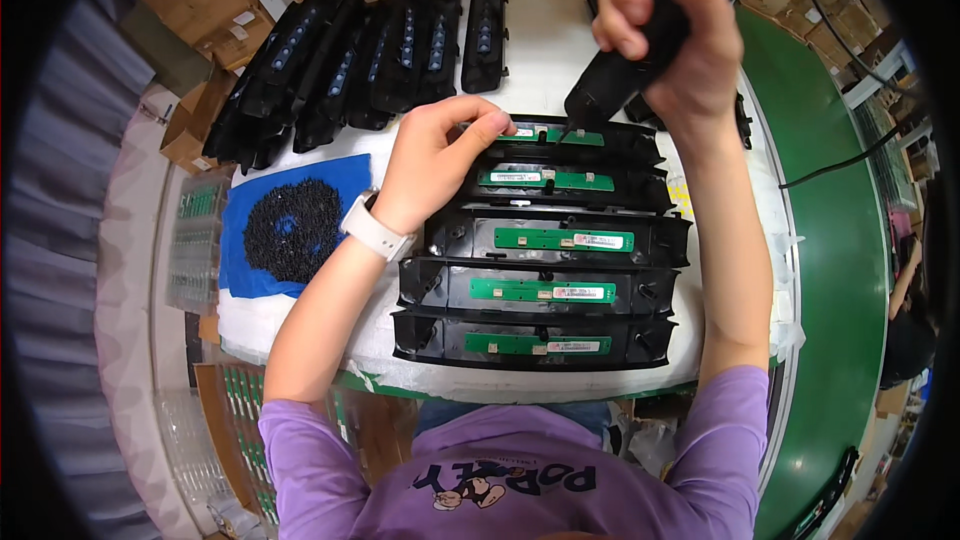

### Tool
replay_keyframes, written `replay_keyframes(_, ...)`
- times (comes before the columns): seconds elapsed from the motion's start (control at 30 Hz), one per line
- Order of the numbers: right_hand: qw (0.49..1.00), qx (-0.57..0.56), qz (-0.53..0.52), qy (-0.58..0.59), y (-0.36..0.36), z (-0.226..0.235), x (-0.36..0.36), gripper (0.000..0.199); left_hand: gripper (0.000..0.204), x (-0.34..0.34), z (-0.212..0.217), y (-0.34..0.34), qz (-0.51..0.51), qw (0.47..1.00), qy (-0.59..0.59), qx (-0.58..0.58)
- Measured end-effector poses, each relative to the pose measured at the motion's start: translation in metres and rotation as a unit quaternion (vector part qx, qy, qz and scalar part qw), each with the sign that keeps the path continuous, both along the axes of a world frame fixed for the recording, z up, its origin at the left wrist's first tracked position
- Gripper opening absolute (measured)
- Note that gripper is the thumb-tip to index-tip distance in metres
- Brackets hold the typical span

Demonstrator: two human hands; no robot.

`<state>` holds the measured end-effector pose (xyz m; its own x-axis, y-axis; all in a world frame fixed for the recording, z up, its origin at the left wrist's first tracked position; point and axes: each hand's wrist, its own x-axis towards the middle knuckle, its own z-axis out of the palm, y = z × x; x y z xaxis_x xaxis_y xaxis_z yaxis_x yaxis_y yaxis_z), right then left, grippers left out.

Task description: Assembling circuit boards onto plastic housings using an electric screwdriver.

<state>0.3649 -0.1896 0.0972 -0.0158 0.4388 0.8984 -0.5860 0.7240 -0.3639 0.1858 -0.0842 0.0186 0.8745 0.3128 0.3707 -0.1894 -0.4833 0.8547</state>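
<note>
My right hand [695, 60] is wrapped round a black electric screwdriver [615, 75], tilted so its thin bit points down to the farthest green circuit board [585, 138]. That board lies in a long black plastic housing [640, 145]. At the board's left end, my left hand [440, 145] is closed, thumb and index finger pinched together. What the pinch holds, if anything, is too small to make out. Several more housings [650, 240] lie in a column toward me, each with a narrow green board [510, 238] bearing a white label.
Left of my left wrist, a blue cloth [240, 240] carries a heap of small black parts [265, 250]. Several black housings [340, 70] stand along the white table's [540, 30] far left. A black cable [840, 172] crosses the right side, above a green surface [825, 290].
</note>
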Motion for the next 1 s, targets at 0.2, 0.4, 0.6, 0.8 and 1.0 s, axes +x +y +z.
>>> replay_keyframes(0.2, 0.826, -0.317, -0.461, -0.073, -0.023, -0.008, -0.025, 0.026, 0.018, 0.027, -0.008, 0.002, -0.004, 0.969, 0.015, 0.247)
replay_keyframes(0.4, 0.835, -0.303, -0.457, -0.050, -0.017, -0.017, -0.020, 0.027, 0.019, 0.032, -0.022, 0.004, -0.012, 0.967, 0.028, 0.252)
replay_keyframes(0.6, 0.833, -0.303, -0.452, -0.094, -0.011, -0.024, -0.017, 0.021, 0.020, 0.031, -0.015, 0.005, -0.024, 0.965, 0.056, 0.254)
replay_keyframes(0.8, 0.820, -0.301, -0.469, -0.135, -0.008, -0.022, -0.026, 0.021, 0.020, 0.031, -0.016, 0.003, -0.023, 0.963, 0.056, 0.262)
replay_keyframes(1.0, 0.827, -0.279, -0.467, -0.142, -0.011, -0.026, -0.030, 0.017, 0.020, 0.031, -0.016, 0.003, -0.012, 0.965, 0.055, 0.257)
